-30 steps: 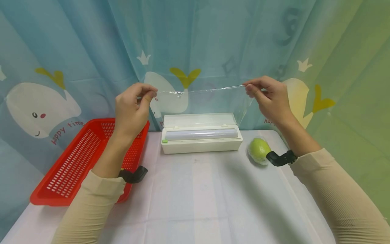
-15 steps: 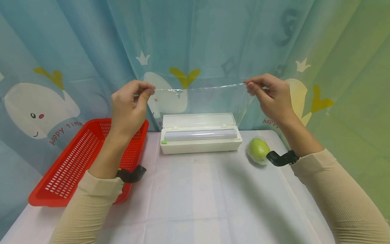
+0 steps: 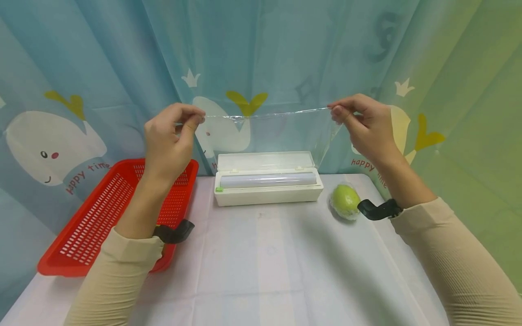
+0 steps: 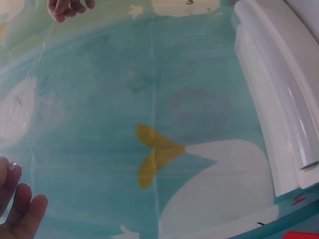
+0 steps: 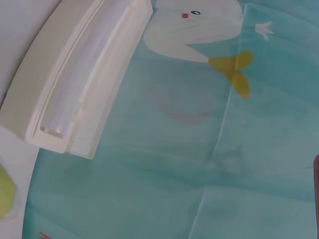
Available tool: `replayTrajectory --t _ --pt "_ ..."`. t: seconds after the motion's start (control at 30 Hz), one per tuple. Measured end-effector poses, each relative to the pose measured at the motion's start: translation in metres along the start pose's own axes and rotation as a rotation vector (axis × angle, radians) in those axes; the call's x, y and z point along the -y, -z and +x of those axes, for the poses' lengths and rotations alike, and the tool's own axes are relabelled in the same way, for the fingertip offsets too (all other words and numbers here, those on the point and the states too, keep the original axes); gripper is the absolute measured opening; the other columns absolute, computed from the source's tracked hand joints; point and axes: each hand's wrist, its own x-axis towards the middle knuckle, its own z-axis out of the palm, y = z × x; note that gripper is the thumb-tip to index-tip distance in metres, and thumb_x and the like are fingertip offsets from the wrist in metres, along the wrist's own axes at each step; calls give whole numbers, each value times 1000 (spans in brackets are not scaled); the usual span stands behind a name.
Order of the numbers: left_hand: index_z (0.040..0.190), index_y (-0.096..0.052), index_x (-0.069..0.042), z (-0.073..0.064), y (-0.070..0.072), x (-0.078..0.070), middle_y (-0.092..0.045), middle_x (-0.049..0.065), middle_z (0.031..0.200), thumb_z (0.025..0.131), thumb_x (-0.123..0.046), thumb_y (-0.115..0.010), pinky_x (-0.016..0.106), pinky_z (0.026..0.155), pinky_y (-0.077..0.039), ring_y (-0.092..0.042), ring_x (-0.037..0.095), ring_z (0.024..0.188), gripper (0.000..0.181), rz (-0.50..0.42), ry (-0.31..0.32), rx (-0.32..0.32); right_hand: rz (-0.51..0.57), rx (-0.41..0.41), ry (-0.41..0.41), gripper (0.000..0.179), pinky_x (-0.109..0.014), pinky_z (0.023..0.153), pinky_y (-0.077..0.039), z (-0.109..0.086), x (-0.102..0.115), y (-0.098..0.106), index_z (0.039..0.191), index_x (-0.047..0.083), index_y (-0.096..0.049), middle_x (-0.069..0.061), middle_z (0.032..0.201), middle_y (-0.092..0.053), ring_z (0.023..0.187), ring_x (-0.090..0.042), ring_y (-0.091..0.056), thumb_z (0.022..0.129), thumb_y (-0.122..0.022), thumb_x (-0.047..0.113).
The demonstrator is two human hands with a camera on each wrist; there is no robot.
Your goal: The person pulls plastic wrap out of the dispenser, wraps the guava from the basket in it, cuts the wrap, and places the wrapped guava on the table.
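Note:
Both hands hold up a clear sheet of cling film [image 3: 281, 114], its top edge taut between them. The left hand [image 3: 167, 138] pinches one corner between thumb and fingers; the right hand [image 3: 366, 129] pinches the other, slightly higher. From there the film runs down to a white dispenser box [image 3: 269, 196] at the back of the table. With its lid [image 3: 265, 160] up, the box shows the film roll [image 3: 267, 180] inside. In the left wrist view, fingertips of the left hand [image 4: 20, 209] hold a shiny bit of film. Only a finger edge shows in the right wrist view.
A red slotted basket [image 3: 50, 268] stands at the left, partly hidden by the left forearm. Right of the box lies a round green fruit [image 3: 345, 201] wrapped in film. A patterned curtain [image 3: 285, 54] hangs close behind the table [image 3: 261, 271].
Both hands have risen a little and spread slightly apart, lifting the film's top edge. The box, basket and fruit have stayed put.

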Motion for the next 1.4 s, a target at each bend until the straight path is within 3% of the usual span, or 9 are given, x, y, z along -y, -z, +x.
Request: replayTrajectory --t 0.3,0.47,0.6,0.7,0.93,1.07,1.2,1.4 --pt "100 -74 -1 2 4 -3 -74 8 91 99 -9 -60 12 80 -51 -68 15 85 16 20 -6 -11 1 -7 17 12 -13 75 -52 3 2 -1 100 -6 -73 -4 88 -69 79 -10 -63 94 -65 -1" --pt "101 -73 -1 -6 2 0 -74 8 92 100 -12 -60 12 81 -50 -68 15 85 17 40 -12 1 33 22 65 11 -15 75 -54 -2 -1 -1 100 -6 -73 1 87 -70 78 -8 -64 94 -64 -3" --pt "103 -73 -1 -19 -1 2 -74 8 94 99 -10 -61 13 82 -50 -69 15 86 15 19 -20 35 37 45 87 12 -15 73 -54 -11 -7 0 98 -6 -74 6 87 -70 77 -6 -65 92 -64 -7" --pt "102 -73 -2 -29 -3 -2 -74 7 95 97 -9 -64 13 83 -49 -68 14 86 13 0 -18 56 35 55 72 13 -14 73 -54 -21 -9 3 98 -5 -74 2 88 -71 78 -5 -66 91 -65 -9" --pt "99 -73 -3 -55 -1 -23 -72 7 90 93 -4 -68 14 83 -49 -66 15 83 8 -17 -97 103 39 41 114 15 -12 66 -51 -48 -11 18 95 -8 -74 4 86 -71 75 -4 -64 85 -67 -16" --pt "98 -73 -4 -73 0 -36 -72 5 89 89 0 -70 17 80 -50 -64 15 82 10 -59 -163 138 138 19 142 5 -13 64 -49 -68 -13 25 90 -14 -71 -3 84 -71 72 -6 -63 86 -69 -12" --pt "99 -74 -7 -92 2 -46 -73 2 94 87 0 -70 19 83 -49 -64 15 87 14 -93 -199 165 270 29 145 12 -14 70 -50 -88 -10 29 88 -19 -68 -8 87 -73 80 -9 -66 88 -69 -7" --pt "101 -74 -11 -119 6 -54 -72 -2 96 100 -19 -60 18 83 -50 -63 13 89 16 -122 -215 214 424 78 176 19 -15 77 -51 -117 -2 33 88 -22 -66 -11 92 -73 85 -12 -67 90 -69 -3"
